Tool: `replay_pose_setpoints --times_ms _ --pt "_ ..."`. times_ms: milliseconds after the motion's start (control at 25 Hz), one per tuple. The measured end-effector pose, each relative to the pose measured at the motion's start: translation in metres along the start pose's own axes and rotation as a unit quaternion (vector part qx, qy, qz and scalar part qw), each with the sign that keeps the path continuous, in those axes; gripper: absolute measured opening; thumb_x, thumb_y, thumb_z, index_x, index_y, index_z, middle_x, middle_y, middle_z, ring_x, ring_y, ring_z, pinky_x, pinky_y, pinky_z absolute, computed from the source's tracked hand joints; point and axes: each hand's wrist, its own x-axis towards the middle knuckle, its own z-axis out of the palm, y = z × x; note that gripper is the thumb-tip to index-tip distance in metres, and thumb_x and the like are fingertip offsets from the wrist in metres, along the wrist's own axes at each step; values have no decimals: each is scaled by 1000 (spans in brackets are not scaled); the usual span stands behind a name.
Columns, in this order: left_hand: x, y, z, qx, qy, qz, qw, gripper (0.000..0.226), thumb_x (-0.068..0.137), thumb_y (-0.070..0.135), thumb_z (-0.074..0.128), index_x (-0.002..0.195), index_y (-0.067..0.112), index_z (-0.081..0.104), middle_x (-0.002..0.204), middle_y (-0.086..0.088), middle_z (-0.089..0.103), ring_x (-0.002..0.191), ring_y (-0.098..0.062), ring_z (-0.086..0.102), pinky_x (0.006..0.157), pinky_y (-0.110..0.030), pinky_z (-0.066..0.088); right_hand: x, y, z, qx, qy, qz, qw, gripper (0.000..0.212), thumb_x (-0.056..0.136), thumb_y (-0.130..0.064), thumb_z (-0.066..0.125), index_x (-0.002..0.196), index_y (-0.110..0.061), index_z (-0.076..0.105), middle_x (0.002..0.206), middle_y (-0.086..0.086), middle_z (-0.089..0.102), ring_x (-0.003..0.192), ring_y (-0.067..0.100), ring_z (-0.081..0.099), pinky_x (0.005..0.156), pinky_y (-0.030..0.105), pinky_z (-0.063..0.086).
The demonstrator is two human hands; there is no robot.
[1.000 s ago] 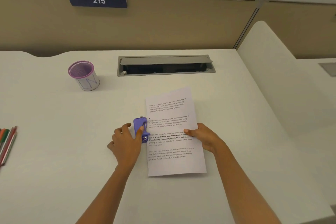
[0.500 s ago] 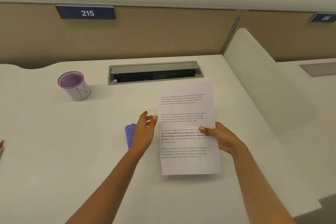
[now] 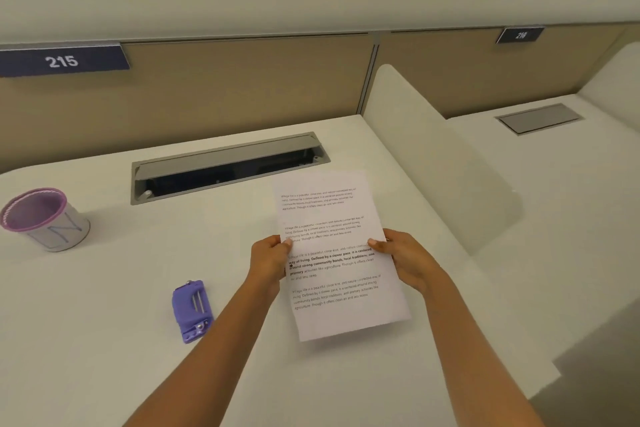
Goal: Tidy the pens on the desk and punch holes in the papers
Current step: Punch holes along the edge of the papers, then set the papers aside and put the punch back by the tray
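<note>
Change: the left hand (image 3: 268, 262) has let go of the punch (image 3: 192, 310) and taken hold of the paper (image 3: 332, 270), which has come out of the punch and moved right.
Meaning: punching of this sheet looks finished; setting it aside is the likely next step.
Left hand: curled on the paper's left edge, thumb on top, fingers beneath.
Right hand (image 3: 407, 262): pinches the right edge in the same way.
Paper: one white sheet with four blocks of print, one of them bold. It is held slightly tilted just over the desk (image 3: 104, 322), right of centre.
Hole: one dark dot at the left margin, below the left thumb, probably punched; no second one can be made out.
Punch: purple, lying on the desk beside the left forearm, apart from the paper.
Cup (image 3: 45, 218): purple-rimmed, far left, no pens showing in it.
Pens: out of view.
</note>
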Motion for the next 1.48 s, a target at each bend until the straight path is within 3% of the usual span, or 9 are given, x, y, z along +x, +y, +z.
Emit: replay_pose_setpoints --times_ms 120,320,600,680,800,880,1160,1320,1480 --pt "20 3 27 -2 2 -21 1000 13 96 8 51 97 7 64 92 -10 70 76 -23 67 60 -32 54 18 -7 -22 -37 90 1 995 27 91 -2 59 116 -2 65 104 11 74 93 27 71 83 40 57" --pt "61 7 72 52 -2 -20 998 16 95 8 53 102 2 65 107 -17 70 96 -33 68 82 -46 58 55 -31 -52 -53 171 2 984 20 88 2 60 106 -6 65 87 7 71 76 20 68 62 29 51" --pt "115 27 113 139 31 12 990 23 88 7 62 66 12 58 98 -17 72 84 -33 72 80 -46 60 111 -58 -90 -91 202 20 975 24 86 7 61 108 1 67 89 14 71 70 22 67 57 29 50" --pt "125 32 122 167 30 21 985 24 87 7 63 65 13 57 94 -15 73 79 -33 73 77 -45 61 127 -63 -98 -106 213 23 971 25 85 7 61 109 2 68 87 13 72 71 24 68 61 31 53" --pt "136 37 129 233 36 47 971 28 85 9 65 60 17 55 82 -11 72 71 -31 74 72 -44 62 148 -66 -106 -150 237 31 959 28 84 5 64 112 2 68 108 21 71 95 34 68 90 45 55" --pt "141 38 132 273 40 63 959 27 86 11 66 62 17 56 82 -9 72 70 -29 73 72 -43 62 157 -66 -109 -193 244 39 949 28 84 2 66 111 2 68 114 22 68 106 37 65 98 48 51" --pt "146 38 139 337 41 100 935 9 84 16 69 84 8 65 83 -8 71 73 -25 71 68 -36 60 165 -55 -114 -268 286 42 919 20 84 0 66 101 10 68 109 24 69 96 34 66 89 40 53" --pt "144 30 139 357 45 130 924 15 86 24 69 91 11 65 86 0 66 69 -18 62 53 -23 43 165 -61 -115 -338 280 63 897 27 85 -8 68 106 9 66 109 24 69 99 36 67 93 42 53" --pt "141 29 132 367 59 143 917 13 88 23 66 87 13 59 86 0 61 64 -13 55 53 -21 39 157 -65 -111 -367 297 90 877 21 81 -14 73 87 1 59 95 20 70 93 36 70 80 34 53"
